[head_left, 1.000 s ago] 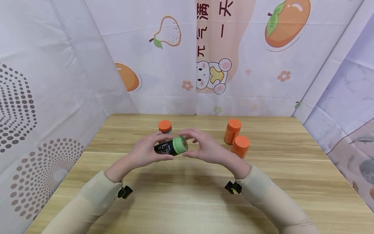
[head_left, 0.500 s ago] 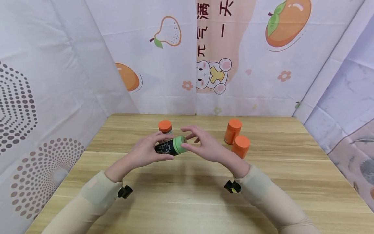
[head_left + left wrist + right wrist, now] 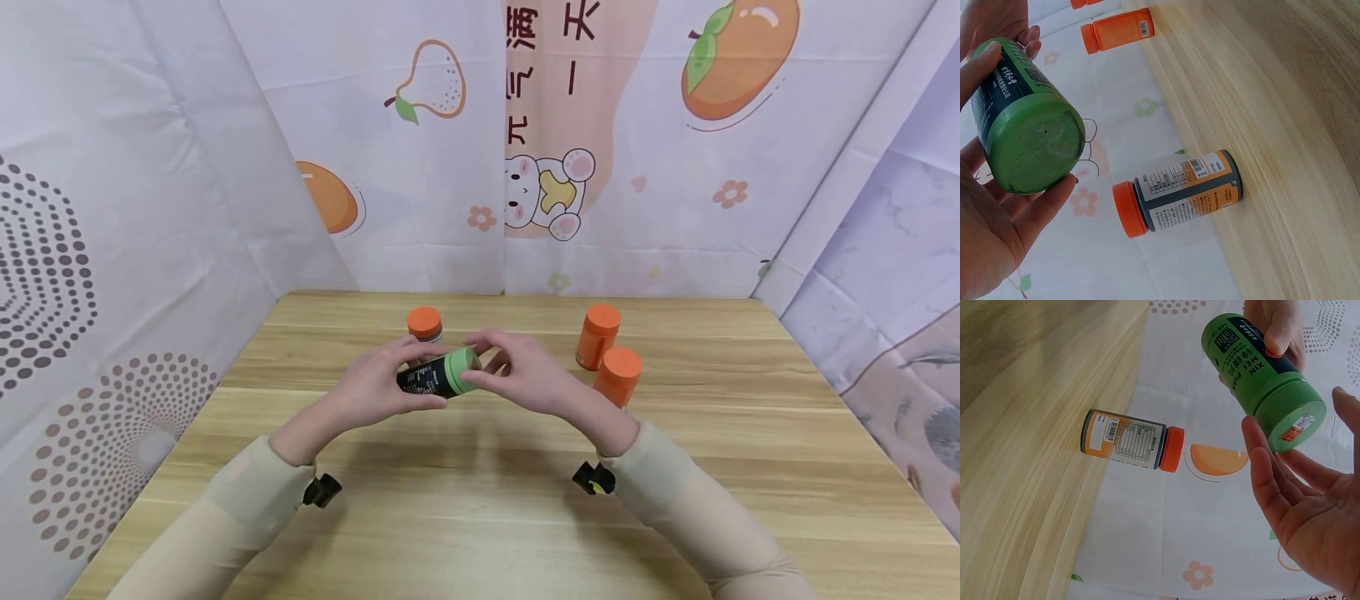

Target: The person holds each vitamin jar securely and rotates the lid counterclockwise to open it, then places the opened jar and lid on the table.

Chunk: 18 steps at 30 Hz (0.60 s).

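My left hand (image 3: 378,383) grips a green pill bottle (image 3: 429,379) with a black label, tilted on its side above the table. Its green cap (image 3: 459,370) points right. In the left wrist view, the bottle's green base (image 3: 1044,144) faces the camera, with the thumb and fingers round the body. My right hand (image 3: 528,375) is at the cap end, its thumb overlapping the cap in the head view. In the right wrist view, fingertips (image 3: 1259,450) reach the cap's lower edge while the thumb stands apart from it. A sticker is on the cap top.
Behind the left hand stands an orange-capped bottle (image 3: 1129,440) with a white, grey and orange label. Two orange bottles, one farther back (image 3: 597,337) and one nearer (image 3: 618,377), stand upright beside the right forearm. A printed curtain (image 3: 450,183) borders the wooden table (image 3: 480,517).
My right hand has moved slightly left to the cap, and its thumb has risen from below onto the cap's edge. The left hand and the green bottle have hardly moved.
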Tool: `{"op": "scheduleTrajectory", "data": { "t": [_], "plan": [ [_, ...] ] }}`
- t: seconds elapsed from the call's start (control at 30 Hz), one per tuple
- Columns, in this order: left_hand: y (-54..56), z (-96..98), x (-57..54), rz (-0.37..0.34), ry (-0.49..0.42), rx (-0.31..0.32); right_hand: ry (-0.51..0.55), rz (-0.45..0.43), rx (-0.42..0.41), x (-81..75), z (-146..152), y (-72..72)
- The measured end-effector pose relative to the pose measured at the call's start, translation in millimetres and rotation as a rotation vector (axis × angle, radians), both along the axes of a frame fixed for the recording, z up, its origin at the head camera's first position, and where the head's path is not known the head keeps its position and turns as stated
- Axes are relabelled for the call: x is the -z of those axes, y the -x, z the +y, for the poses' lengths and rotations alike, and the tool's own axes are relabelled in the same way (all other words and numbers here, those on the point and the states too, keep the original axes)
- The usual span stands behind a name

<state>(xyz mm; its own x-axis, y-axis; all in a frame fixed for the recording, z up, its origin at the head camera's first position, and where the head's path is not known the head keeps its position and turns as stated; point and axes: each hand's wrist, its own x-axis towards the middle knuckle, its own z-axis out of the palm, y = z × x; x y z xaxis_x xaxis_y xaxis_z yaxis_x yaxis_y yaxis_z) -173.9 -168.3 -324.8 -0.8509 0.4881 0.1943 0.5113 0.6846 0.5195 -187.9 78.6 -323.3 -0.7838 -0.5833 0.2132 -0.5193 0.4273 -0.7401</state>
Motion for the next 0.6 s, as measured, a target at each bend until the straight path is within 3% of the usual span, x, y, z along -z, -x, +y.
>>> {"op": "scheduleTrajectory", "data": {
  "t": [0.3,0.6],
  "plan": [
    [-0.4,0.1,2.1,0.021,-0.002,-0.004,-0.036,0.060,-0.042,0.8,-1.1,-0.2],
    [0.0,-0.6,-0.2,0.006,0.007,-0.004,-0.013,0.192,-0.124,2.5,3.8,-0.1]
  ]
}}
